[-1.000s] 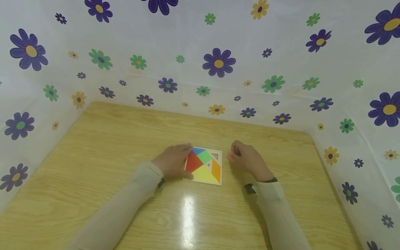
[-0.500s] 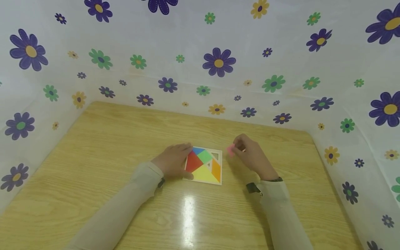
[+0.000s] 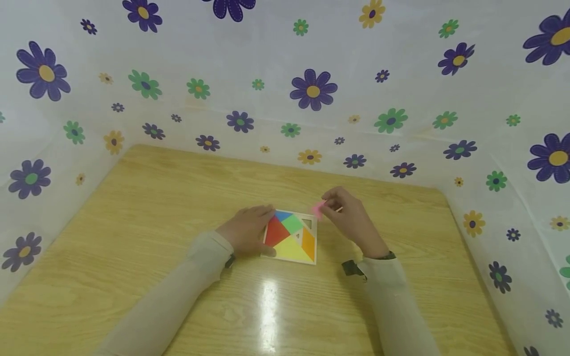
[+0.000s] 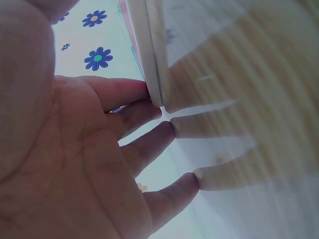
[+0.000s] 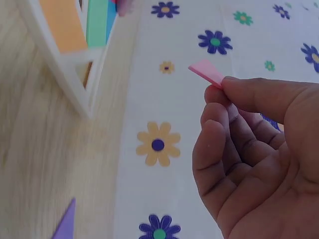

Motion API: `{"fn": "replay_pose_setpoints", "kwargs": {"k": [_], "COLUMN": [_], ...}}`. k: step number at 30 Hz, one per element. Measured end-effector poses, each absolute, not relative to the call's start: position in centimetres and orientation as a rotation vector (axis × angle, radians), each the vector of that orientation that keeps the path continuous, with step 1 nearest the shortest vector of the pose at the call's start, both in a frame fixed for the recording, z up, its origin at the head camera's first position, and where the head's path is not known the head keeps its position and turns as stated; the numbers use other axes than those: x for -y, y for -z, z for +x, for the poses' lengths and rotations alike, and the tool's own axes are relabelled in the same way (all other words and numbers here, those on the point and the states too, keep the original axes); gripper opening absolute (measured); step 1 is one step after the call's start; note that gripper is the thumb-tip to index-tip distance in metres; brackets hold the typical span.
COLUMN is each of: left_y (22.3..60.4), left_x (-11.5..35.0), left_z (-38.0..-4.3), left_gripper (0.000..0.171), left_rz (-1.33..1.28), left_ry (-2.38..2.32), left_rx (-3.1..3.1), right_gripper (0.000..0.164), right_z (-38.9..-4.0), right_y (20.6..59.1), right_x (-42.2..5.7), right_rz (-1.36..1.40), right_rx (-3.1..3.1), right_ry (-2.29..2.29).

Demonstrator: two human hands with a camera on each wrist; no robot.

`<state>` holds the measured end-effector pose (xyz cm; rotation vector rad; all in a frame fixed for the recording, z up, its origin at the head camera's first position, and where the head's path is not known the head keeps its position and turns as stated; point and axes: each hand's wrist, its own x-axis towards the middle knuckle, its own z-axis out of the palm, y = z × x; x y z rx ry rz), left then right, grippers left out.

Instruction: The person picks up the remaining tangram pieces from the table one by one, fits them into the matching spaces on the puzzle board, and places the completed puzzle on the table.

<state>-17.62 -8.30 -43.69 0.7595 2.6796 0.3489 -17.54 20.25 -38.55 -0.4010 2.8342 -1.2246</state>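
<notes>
A square tangram board (image 3: pixel 315 237) lies on the table, its tray holding red, blue, green, yellow and orange pieces. Two recesses show bare, each with a triangular cut-out. My left hand (image 3: pixel 246 230) holds the board's left side, thumb at the near corner and fingers at the far one. In the left wrist view, the index fingertip touches the board's edge (image 4: pixel 147 50) while other fingertips rest on the tabletop. Thumb and index finger of my right hand (image 3: pixel 354 220) pinch a pink triangular piece (image 5: pixel 207 71), held above the table by the board's far right corner.
A purple piece (image 5: pixel 66 224) lies on the table in the right wrist view; the head view does not show it. White flower-print cloth (image 3: pixel 267 59) walls the wooden table (image 3: pixel 178 188) at the back and sides.
My right hand lifted the pink piece away from the table, then moved left with it to the board's far right corner. The left hand and the board have stayed put.
</notes>
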Motion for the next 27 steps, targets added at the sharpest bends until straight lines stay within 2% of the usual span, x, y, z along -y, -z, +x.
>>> {"fn": "replay_pose_setpoints", "kwargs": {"k": [8,27], "left_y": [43.3,43.6], "left_x": [8.3,8.3], "left_z": [-17.4,-17.6], "left_gripper": [0.11,0.109], "left_rz": [0.777,0.783], "left_ry": [-0.365,-0.366], "left_rx": [-2.68,-2.671], "right_gripper": [0.014,0.011], "right_z": [-17.1,-17.1], "right_y": [40.0,41.7], "right_x": [-18.1,-17.3], "right_rz": [-0.474,-0.442], "right_rx": [-2.733,-2.611], "right_ry": [1.199,1.071]}}
